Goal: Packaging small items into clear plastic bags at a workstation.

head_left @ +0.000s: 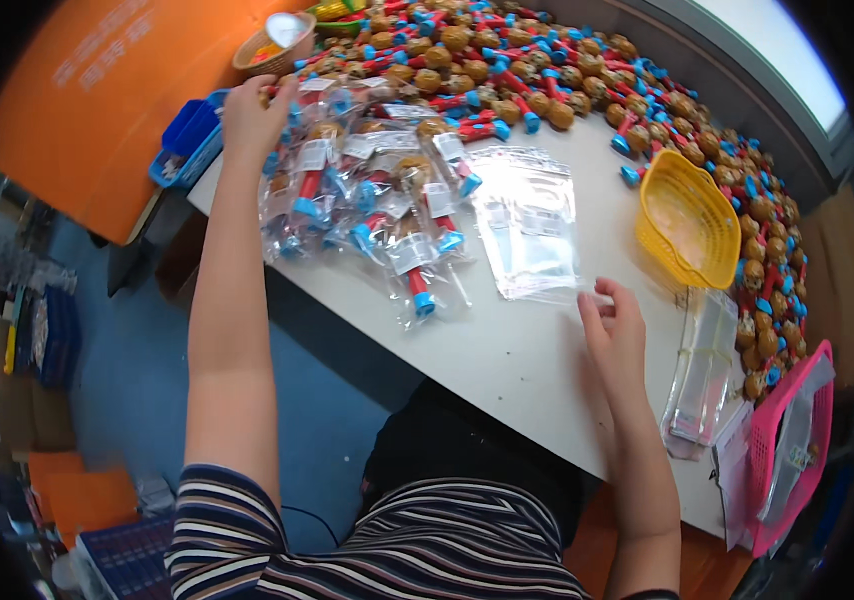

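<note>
Left hand (259,112) at the bagged toys (415,270), right hand (617,330) by the clear bags (527,225)

My left arm reaches across to the far left end of the bagged toys, just right of the blue bins (192,128). A bit of brown and red shows at my left fingers, but I cannot tell whether I am pinching it or only touching it. My right hand is over the table (507,355), just beside the near right corner of the clear bags, its fingers half curled and thumb spread apart, with nothing between them. The bagged toys lie heaped at the table's left edge, left of the clear bags. Loose toys (455,75), brown, red and blue, are piled along the far and right sides. The yellow basket (655,250) stands right of the clear bags, and a banded bundle (702,375) lies nearer me.
</note>
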`<state>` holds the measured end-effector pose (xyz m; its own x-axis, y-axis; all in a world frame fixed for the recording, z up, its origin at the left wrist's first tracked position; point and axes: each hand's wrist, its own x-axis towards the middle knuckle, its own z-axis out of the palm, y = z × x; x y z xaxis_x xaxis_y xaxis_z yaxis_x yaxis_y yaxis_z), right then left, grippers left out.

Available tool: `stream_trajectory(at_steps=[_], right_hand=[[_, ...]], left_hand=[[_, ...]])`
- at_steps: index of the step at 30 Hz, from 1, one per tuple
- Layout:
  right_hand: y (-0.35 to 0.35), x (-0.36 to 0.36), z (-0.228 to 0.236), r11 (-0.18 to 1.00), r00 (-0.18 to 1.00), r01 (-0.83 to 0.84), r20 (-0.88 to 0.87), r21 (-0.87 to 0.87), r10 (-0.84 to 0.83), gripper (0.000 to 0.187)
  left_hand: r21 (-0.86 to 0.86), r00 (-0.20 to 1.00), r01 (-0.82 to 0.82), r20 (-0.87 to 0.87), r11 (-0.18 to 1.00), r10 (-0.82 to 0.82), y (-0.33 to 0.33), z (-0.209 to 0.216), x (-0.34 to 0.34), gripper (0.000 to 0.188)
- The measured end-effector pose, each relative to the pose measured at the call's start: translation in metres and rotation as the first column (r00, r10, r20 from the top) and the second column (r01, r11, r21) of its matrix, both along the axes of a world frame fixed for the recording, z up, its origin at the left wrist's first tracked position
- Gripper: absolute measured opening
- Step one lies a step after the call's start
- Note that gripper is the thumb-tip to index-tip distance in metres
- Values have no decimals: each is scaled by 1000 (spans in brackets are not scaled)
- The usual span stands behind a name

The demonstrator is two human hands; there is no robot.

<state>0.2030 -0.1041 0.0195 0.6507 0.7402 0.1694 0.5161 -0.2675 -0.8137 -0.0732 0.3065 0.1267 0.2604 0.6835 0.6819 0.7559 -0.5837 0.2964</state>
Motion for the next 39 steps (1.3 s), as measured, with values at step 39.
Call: stream_trajectory(at_steps=[39], right_hand=[[48, 54, 50, 932, 970, -191, -204, -308, 132, 35]], left_hand=[[-193, 825, 561, 60, 805, -561, -311, -112, 164, 10]])
